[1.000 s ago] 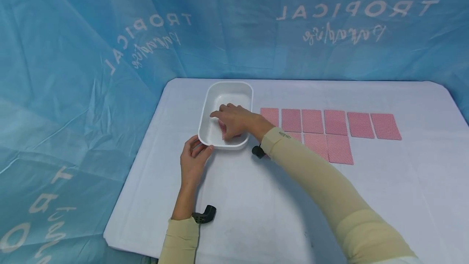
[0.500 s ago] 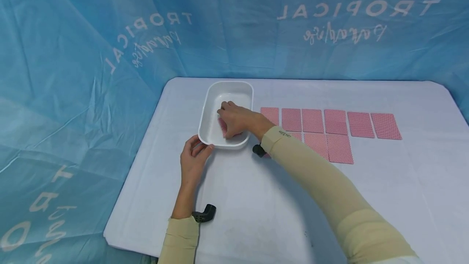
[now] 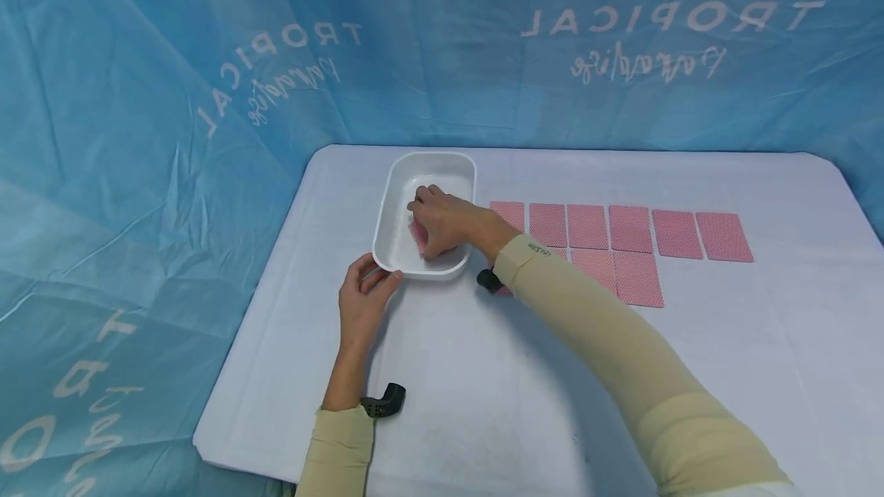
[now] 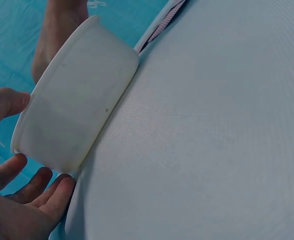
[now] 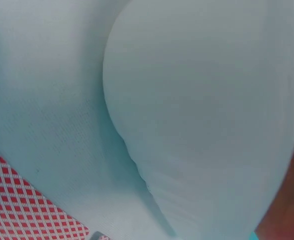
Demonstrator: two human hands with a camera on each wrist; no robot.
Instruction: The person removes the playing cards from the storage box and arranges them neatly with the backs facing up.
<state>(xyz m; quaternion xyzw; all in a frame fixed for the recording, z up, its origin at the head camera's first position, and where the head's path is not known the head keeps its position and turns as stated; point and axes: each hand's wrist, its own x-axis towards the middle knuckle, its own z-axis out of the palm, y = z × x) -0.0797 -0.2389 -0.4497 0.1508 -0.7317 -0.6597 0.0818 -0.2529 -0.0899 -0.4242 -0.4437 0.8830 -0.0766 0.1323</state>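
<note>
A white rectangular tub (image 3: pixel 388 240) stands on the table. At its near left corner my left hand (image 3: pixel 361 309) holds it, thumb and fingers to either side of the corner. The left wrist view shows the thumb at the tub's rim and the fingertips against its wall (image 4: pixel 77 100). My right hand (image 3: pixel 445 222) reaches down inside the tub, its fingers curled over red-patterned playing cards (image 3: pixel 417 238). Most of those cards are hidden under the hand, so their number is unclear. In the right wrist view the tub's outer wall (image 5: pixel 202 110) blocks most of the hand.
Several face-down red-patterned cards (image 3: pixel 629 229) lie in two rows right of the tub. My right forearm (image 3: pixel 594 328) crosses over the lower row and hides part of it. A blue printed curtain (image 3: pixel 442 44) hangs behind and left of the white table (image 3: pixel 470 405).
The right hand's fingers have drawn in, from more spread to curled over the cards in the tub. The left hand and the tub stay in place.
</note>
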